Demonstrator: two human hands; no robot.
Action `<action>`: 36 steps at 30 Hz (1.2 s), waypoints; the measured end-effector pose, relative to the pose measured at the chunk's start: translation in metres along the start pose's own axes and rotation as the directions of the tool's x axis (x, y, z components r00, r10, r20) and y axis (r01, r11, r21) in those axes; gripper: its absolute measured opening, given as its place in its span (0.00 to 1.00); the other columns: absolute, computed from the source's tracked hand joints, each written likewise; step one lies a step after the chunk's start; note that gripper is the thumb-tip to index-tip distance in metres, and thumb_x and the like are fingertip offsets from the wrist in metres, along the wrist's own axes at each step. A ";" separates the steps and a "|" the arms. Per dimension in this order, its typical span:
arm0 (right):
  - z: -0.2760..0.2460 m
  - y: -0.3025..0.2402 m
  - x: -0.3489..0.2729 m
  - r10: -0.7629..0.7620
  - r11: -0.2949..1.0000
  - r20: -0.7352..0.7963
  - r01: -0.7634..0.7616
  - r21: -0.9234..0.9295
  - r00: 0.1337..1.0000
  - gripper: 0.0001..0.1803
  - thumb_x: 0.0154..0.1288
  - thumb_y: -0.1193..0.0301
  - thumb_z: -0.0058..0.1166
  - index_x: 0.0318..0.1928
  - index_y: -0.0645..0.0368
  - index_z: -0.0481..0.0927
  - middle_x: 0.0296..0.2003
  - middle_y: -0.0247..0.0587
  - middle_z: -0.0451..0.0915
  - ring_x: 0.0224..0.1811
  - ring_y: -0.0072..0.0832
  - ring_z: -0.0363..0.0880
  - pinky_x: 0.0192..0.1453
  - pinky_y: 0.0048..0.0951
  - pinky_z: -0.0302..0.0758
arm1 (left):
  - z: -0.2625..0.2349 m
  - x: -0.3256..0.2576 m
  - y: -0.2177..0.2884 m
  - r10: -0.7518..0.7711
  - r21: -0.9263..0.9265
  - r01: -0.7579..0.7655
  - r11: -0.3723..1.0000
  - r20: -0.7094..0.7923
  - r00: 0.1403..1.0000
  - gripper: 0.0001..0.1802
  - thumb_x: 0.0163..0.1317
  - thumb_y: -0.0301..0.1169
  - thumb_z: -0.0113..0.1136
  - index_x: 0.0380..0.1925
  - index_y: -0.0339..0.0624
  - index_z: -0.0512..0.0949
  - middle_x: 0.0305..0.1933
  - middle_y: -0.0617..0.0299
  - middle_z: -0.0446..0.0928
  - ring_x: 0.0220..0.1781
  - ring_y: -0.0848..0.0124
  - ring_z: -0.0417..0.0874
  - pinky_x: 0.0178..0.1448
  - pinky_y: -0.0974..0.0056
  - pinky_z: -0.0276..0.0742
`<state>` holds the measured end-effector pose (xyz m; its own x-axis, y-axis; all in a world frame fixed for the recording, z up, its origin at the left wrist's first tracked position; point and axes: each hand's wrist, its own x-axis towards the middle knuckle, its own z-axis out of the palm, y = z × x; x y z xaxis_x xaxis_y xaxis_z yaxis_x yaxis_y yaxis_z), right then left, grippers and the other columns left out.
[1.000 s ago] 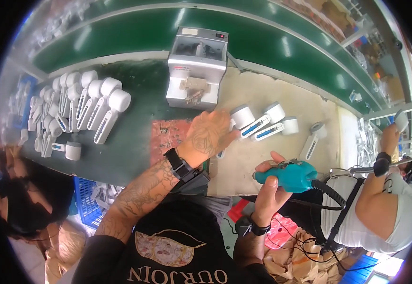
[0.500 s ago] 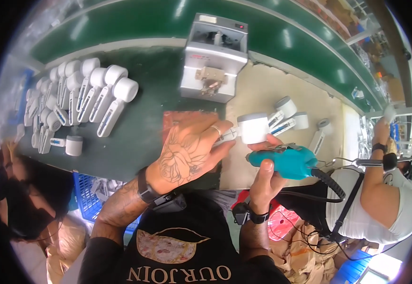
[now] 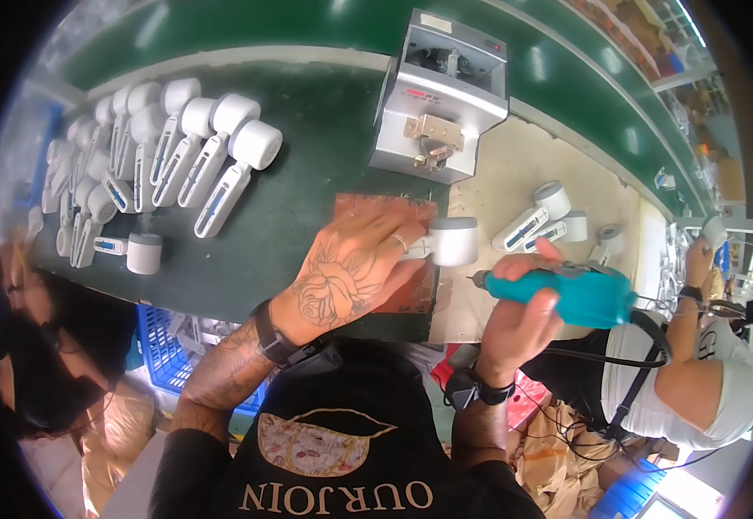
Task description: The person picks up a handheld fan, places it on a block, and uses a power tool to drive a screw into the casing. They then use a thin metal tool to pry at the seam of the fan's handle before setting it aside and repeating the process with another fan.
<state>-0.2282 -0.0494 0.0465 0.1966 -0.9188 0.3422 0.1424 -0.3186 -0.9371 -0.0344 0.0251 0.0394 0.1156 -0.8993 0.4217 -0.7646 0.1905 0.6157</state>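
Closest to the body, at the bench's near edge, the right hand [image 3: 519, 324] is wrapped tight around a teal electric screwdriver [image 3: 567, 292], fingers fully curled on the grip, thumb up on top. Its bit points left, level, the tip hanging just short of the white handheld device [image 3: 446, 242] and not touching it. A black cable runs off the tool's back end to the right.

Just left of that, the left hand [image 3: 350, 272] lies flat, palm down, wrist bent in from the lower left, fingers spread and pressing the device's handle onto a reddish-brown work mat [image 3: 385, 212]. Handle hidden under the fingers; the round white head sticks out to the right, at the mat's right edge. The mat runs right down to the near bench edge, so little room below the hands.

Left of the mat, open dark green bench top [image 3: 307, 173], with one lone white unit [image 3: 130, 253] lying near the front edge. Beyond it, a packed cluster of white devices [image 3: 169, 147] fanned out side by side.

Right of the mat, a pale tan surface [image 3: 515, 173] carries three more white devices [image 3: 549, 221], well apart from the tool.

Farther back, a grey benchtop machine [image 3: 441, 95] stands just behind the mat. Far right, another person in a white shirt [image 3: 714, 381] works alongside.
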 end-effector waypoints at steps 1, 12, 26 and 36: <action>0.004 -0.003 0.004 -0.017 1.000 -0.051 0.017 0.001 0.999 0.40 0.75 0.42 0.42 0.61 0.72 0.68 0.33 0.41 0.75 0.34 0.32 0.73 0.43 0.34 0.71 | 0.001 -0.002 -0.002 -0.003 -0.004 0.003 1.000 -0.002 1.000 0.19 0.55 0.28 0.71 0.48 0.44 0.80 0.47 0.54 0.83 0.50 0.53 0.85 0.50 0.54 0.82; 0.050 -0.030 0.047 -0.041 0.996 0.053 0.037 0.086 0.998 0.47 0.66 0.29 0.42 0.56 0.65 0.73 0.23 0.33 0.68 0.24 0.25 0.65 0.33 0.28 0.64 | 0.013 -0.005 -0.020 0.043 -0.086 -0.035 0.996 0.094 0.995 0.18 0.53 0.31 0.70 0.43 0.36 0.80 0.56 0.52 0.79 0.58 0.53 0.80 0.64 0.52 0.77; 0.067 -0.009 0.032 0.010 0.986 0.207 -0.044 0.158 0.978 0.45 0.66 0.29 0.43 0.54 0.64 0.73 0.21 0.32 0.69 0.22 0.24 0.68 0.27 0.28 0.65 | 0.015 0.001 -0.033 0.130 -0.116 -0.123 0.986 0.060 0.990 0.18 0.51 0.36 0.71 0.40 0.40 0.80 0.54 0.54 0.81 0.53 0.56 0.81 0.55 0.54 0.78; 0.077 -0.008 0.024 0.033 0.990 0.245 -0.066 0.126 0.969 0.47 0.65 0.29 0.45 0.53 0.67 0.72 0.21 0.34 0.70 0.22 0.26 0.69 0.27 0.29 0.68 | 0.013 -0.002 -0.038 0.133 -0.110 -0.125 0.986 0.067 0.989 0.22 0.51 0.37 0.70 0.45 0.36 0.80 0.52 0.51 0.80 0.53 0.55 0.80 0.55 0.52 0.78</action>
<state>-0.1498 -0.0510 0.0678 0.4327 -0.8439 0.3173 0.2506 -0.2255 -0.9415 -0.0143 0.0150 0.0066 -0.0300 -0.8903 0.4544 -0.6984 0.3439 0.6277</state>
